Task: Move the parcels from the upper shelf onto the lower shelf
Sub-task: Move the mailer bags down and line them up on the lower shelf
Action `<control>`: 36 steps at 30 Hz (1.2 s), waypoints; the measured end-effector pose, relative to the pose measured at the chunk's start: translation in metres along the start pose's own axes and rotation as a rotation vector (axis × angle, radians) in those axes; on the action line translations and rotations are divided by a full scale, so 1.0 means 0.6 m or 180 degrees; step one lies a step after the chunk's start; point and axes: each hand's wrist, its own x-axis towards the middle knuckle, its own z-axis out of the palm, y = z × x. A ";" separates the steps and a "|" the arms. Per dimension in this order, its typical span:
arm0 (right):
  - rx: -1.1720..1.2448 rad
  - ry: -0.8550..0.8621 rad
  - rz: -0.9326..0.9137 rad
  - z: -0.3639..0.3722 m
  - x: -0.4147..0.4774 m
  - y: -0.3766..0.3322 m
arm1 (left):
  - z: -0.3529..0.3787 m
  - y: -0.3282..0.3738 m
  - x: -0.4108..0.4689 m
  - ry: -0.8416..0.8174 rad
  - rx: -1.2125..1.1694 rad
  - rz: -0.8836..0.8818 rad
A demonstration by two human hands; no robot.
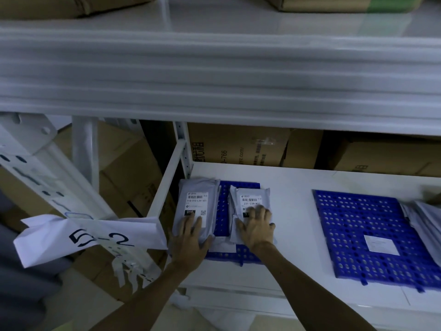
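Observation:
Two grey parcels with white barcode labels lie side by side on a blue perforated mat (223,204) at the left end of the lower shelf (291,187). My left hand (188,237) rests flat on the near end of the left parcel (196,199), thumb along its right edge. My right hand (256,226) presses with spread fingers on the right parcel (249,199). The upper shelf (214,75) runs across the top, blurred, with brown boxes (334,3) on it.
A second blue mat (365,232) with a white label lies to the right, grey parcels (422,218) overlapping its right edge. Cardboard boxes (238,144) line the shelf's back. A paper sign "5-2" (95,235) hangs from the left upright (47,187).

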 end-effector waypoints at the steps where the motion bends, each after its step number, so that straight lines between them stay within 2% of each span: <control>1: -0.0025 -0.0054 -0.0036 0.002 -0.001 0.001 | 0.001 0.000 0.000 -0.0016 -0.0002 -0.0022; 11: -0.0073 -0.0185 -0.0253 -0.017 -0.023 0.025 | -0.009 0.029 -0.014 -0.0061 0.0014 -0.0154; 25: 0.0276 -0.0221 -0.0582 -0.076 -0.153 0.080 | -0.056 0.168 -0.129 0.0416 -0.0272 0.0045; 31: 0.0451 0.0320 -0.0657 -0.171 -0.227 0.095 | -0.127 0.225 -0.157 0.0615 -0.0584 0.0331; 36: 0.0534 0.0725 -0.0424 -0.230 -0.323 0.101 | -0.180 0.264 -0.199 0.0598 -0.0891 0.0458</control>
